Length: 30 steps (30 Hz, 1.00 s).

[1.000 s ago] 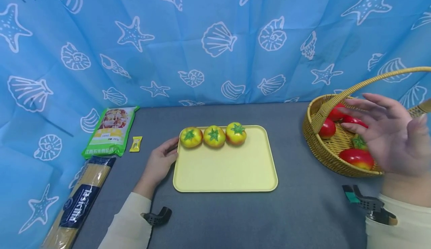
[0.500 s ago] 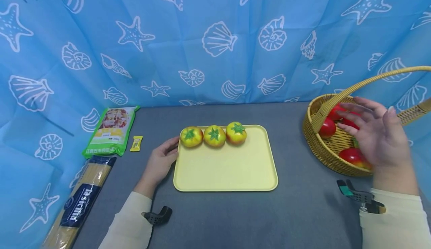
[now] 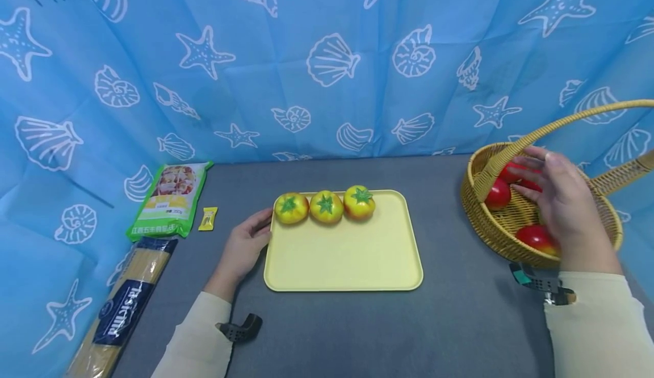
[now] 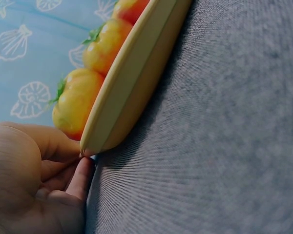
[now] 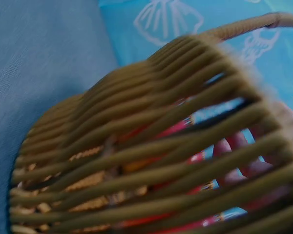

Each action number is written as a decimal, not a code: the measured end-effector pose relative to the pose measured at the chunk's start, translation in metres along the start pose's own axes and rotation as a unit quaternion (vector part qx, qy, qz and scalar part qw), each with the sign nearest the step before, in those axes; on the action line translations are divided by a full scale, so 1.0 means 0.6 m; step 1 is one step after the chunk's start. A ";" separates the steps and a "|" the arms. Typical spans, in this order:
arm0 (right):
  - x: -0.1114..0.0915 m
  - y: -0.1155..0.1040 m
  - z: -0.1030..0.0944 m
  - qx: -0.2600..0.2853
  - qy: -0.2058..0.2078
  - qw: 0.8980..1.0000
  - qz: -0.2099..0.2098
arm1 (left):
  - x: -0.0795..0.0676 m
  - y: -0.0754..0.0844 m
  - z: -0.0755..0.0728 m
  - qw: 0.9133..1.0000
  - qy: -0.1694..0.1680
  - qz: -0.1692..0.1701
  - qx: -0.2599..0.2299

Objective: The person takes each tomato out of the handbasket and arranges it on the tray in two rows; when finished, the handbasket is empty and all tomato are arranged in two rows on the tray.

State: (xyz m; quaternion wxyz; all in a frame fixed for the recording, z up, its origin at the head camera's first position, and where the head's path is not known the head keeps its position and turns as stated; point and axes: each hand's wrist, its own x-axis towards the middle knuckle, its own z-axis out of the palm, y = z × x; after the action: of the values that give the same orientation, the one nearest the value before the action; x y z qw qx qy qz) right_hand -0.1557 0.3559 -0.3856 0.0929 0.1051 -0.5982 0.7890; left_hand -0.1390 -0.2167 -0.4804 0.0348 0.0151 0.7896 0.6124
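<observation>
My left hand (image 3: 245, 250) is at the left edge of a pale yellow tray (image 3: 342, 259). In the left wrist view, thumb and fingertips pinch the tray's rim (image 4: 112, 97). Three yellow-red tomatoes (image 3: 326, 208) with green star-shaped leaves sit in a row along the tray's back edge. Over the wicker basket (image 3: 480, 227) at the right, my right hand (image 3: 567, 202) reaches in with relaxed fingers and nothing visible in it. Round red fruit (image 3: 498, 194) and a red fruit with a yellowish end (image 3: 533, 237) lie inside. The right wrist view is mostly basket wall (image 5: 136, 126).
The basket's tall handle (image 3: 552, 128) arches above my right hand. On the left lie a green-edged food bag (image 3: 171, 196), a small yellow packet (image 3: 206, 219) and a pack of spaghetti (image 3: 122, 304). A blue shell-print curtain (image 3: 306, 111) hangs behind the grey tabletop (image 3: 449, 321).
My right hand has moved left and turned over the basket, its palm now less exposed, and uncovered the basket's right rim. My left hand, the tray and tomatoes stay put.
</observation>
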 end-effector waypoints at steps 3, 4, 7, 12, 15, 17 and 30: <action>0.001 0.010 -0.012 -0.017 0.008 1.000 0.009 | 0.001 -0.001 0.004 1.000 -0.001 0.002 -0.002; 0.001 0.013 -0.014 -0.026 0.012 1.000 0.012 | 0.002 -0.001 0.005 1.000 -0.002 0.002 -0.003; 0.003 0.017 -0.020 -0.046 0.015 0.999 0.019 | 0.003 -0.001 0.006 1.000 -0.001 0.000 -0.005; 0.005 0.020 -0.023 -0.126 0.010 0.991 0.050 | 0.004 -0.003 0.003 1.000 -0.002 -0.006 -0.003; 0.007 0.024 -0.024 -0.230 -0.001 0.970 0.081 | 0.002 -0.003 0.002 1.000 0.001 -0.009 0.000; 0.010 0.027 -0.023 -0.293 -0.008 0.950 0.108 | 0.002 -0.002 0.001 1.000 0.005 -0.012 0.003; 0.022 0.032 -0.018 -0.502 -0.095 0.838 0.193 | 0.002 -0.002 0.002 1.000 0.009 -0.012 0.006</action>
State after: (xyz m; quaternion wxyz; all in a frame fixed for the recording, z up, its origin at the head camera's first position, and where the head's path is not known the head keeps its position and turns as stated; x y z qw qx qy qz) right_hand -0.1744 0.3616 -0.4027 -0.0785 0.0008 -0.9263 0.3687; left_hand -0.1400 -0.2156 -0.4818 0.0354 0.0001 0.7940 0.6069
